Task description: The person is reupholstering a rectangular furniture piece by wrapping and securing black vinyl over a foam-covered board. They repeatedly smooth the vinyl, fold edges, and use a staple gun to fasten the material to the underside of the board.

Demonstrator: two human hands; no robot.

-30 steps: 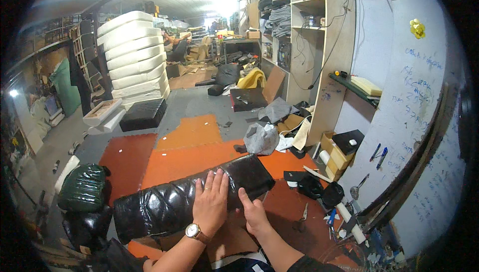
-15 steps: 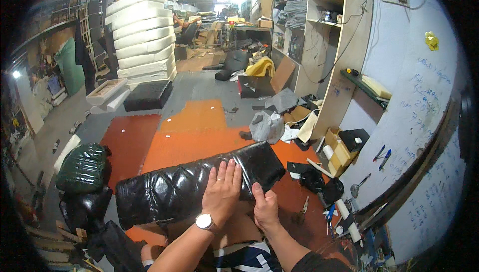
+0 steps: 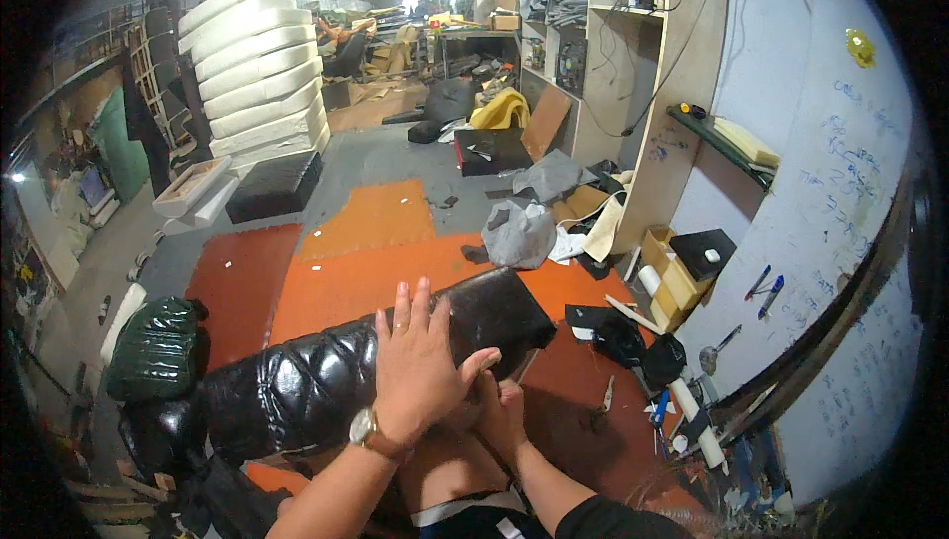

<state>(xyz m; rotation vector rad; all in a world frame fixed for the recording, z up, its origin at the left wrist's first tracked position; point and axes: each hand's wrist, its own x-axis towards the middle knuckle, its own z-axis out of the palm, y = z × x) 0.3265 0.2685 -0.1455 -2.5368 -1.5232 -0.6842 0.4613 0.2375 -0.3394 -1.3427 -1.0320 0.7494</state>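
Observation:
A long black tufted cushion (image 3: 306,376) with a shiny, leather-like cover lies slantwise in front of me, close to my legs. My left hand (image 3: 415,366), wearing a watch, is flat over its right half, fingers stretched out and thumb pointing right. At the cushion's near edge my right hand (image 3: 499,415) is closed, its fingers curled against the cover's edge just below my left thumb. What lies under those curled fingers is hidden.
A dark green shiny bundle (image 3: 156,349) sits left of the cushion. To the right lie a pair of blue-handled pliers (image 3: 660,409) and a cardboard box (image 3: 664,277). Grey fabric scraps (image 3: 519,235) lie beyond. White foam blocks (image 3: 259,75) are stacked at far left.
My left hand has shifted left with its thumb now spread. My right hand has moved left and closer to it, its thumb no longer raised alone. The view has turned slightly.

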